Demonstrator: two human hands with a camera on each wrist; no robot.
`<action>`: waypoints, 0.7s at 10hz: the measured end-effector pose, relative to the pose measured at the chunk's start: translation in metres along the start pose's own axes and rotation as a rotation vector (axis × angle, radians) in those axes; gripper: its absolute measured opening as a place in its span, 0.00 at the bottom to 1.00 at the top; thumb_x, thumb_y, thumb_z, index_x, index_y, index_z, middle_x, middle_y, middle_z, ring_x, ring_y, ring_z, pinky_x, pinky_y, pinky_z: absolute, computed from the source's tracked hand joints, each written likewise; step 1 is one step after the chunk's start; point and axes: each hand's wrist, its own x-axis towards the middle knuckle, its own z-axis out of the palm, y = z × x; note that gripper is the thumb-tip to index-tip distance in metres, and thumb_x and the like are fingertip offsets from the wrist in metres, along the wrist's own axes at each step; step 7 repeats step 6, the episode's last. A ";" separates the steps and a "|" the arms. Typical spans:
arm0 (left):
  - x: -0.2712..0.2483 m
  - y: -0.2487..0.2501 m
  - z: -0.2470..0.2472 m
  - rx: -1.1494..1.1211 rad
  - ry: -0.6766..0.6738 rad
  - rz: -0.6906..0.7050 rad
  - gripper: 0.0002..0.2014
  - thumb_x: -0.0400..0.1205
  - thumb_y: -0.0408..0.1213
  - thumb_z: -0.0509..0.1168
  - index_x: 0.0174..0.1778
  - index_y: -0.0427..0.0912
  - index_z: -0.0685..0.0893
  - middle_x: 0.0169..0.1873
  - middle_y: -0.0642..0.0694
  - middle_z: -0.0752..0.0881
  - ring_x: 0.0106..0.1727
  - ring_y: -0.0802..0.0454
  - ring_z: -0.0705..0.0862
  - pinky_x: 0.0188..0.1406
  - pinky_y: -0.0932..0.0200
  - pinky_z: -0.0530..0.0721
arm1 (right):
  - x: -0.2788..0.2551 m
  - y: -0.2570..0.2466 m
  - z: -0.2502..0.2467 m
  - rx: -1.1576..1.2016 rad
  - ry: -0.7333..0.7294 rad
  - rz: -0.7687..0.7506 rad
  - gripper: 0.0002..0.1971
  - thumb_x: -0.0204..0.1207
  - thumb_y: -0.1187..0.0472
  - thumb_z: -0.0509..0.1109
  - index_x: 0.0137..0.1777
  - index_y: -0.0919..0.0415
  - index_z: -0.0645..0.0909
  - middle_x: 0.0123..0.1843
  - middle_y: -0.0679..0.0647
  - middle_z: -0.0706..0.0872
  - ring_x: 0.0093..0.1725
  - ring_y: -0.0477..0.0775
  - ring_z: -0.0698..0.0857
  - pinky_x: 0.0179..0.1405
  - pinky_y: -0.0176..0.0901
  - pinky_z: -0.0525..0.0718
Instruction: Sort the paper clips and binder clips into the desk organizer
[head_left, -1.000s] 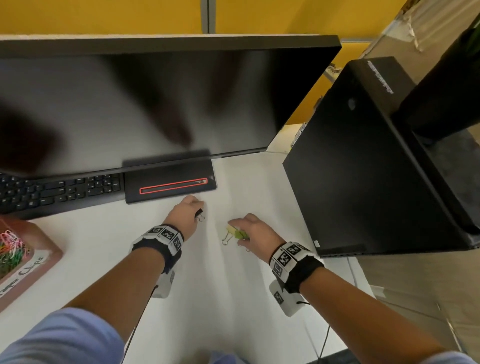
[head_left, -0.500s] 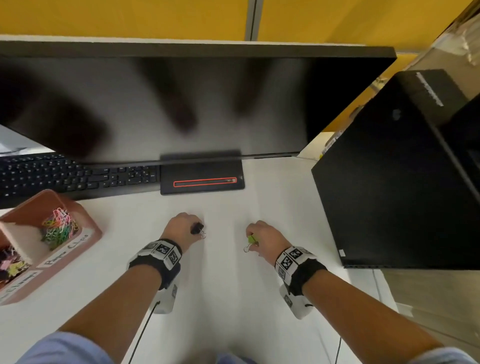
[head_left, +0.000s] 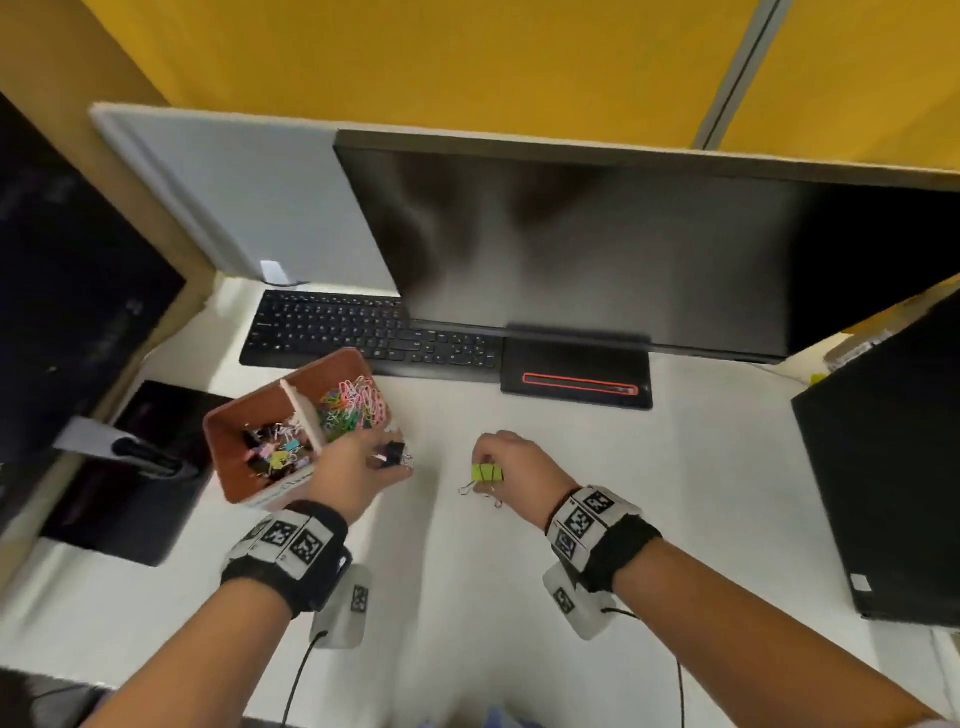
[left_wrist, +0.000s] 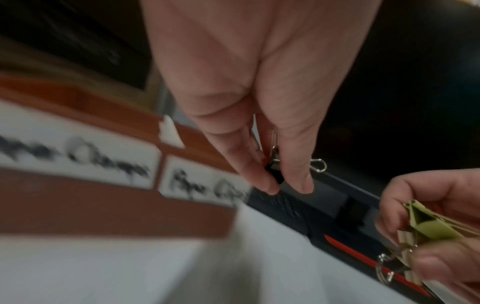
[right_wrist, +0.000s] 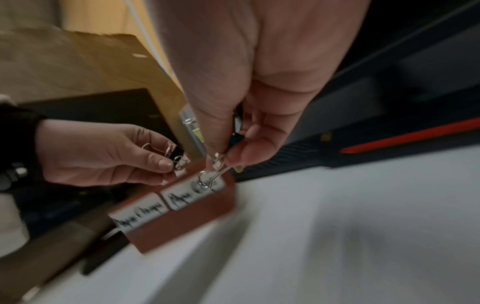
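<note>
We have a black binder clip (head_left: 396, 453) pinched in our left hand (head_left: 353, 470), just beside the near right corner of the desk organizer (head_left: 228, 415) at centre left of the head view, and a green binder clip (head_left: 487, 473) pinched in our right hand (head_left: 511, 467), held above the table (head_left: 701, 467) at mid frame, well apart from the organizer. So both grips are grasping clips, neither released. The organizer's left compartment already holds a pile of binder clips (head_left: 275, 452), and the right one a heap of coloured paper clips (head_left: 353, 405); a white divider (head_left: 304, 415) stands between them. The likeliest slip, in our judgement, is a drop into the wrong side: our left hand is nearest the paper-clip compartment, so letting go early would land the black clip among the paper clips. The wire handles hang loose and could snag a finger or catch the rim. The wrist views are blurred, which suggests quick motion, and a hurried toss might bounce off the wall onto the table. Around us stand a keyboard (head_left: 363, 332) just behind the organizer, a monitor (head_left: 623, 249) with its base (head_left: 576, 374), and a black computer case (head_left: 893, 467) at the right edge; none blocks the path, though our left hand lies between the green clip and the organizer.
</note>
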 end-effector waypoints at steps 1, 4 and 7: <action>-0.009 -0.033 -0.061 0.083 0.164 -0.097 0.19 0.65 0.44 0.79 0.49 0.42 0.87 0.42 0.45 0.89 0.40 0.50 0.84 0.41 0.60 0.78 | 0.039 -0.068 0.015 0.003 0.001 -0.120 0.12 0.70 0.65 0.74 0.52 0.60 0.79 0.52 0.57 0.79 0.48 0.56 0.79 0.48 0.40 0.77; 0.008 -0.109 -0.122 -0.204 0.095 -0.264 0.25 0.79 0.58 0.55 0.64 0.43 0.79 0.55 0.37 0.86 0.54 0.40 0.86 0.59 0.44 0.83 | 0.136 -0.186 0.086 0.019 0.010 -0.061 0.21 0.72 0.58 0.73 0.63 0.60 0.75 0.58 0.58 0.86 0.57 0.59 0.84 0.55 0.43 0.78; -0.003 -0.113 -0.129 -0.290 0.034 -0.240 0.33 0.75 0.68 0.51 0.64 0.48 0.79 0.58 0.43 0.85 0.60 0.45 0.83 0.67 0.44 0.78 | 0.128 -0.180 0.092 0.082 0.023 -0.036 0.20 0.76 0.56 0.69 0.66 0.57 0.74 0.59 0.56 0.86 0.57 0.55 0.84 0.60 0.48 0.82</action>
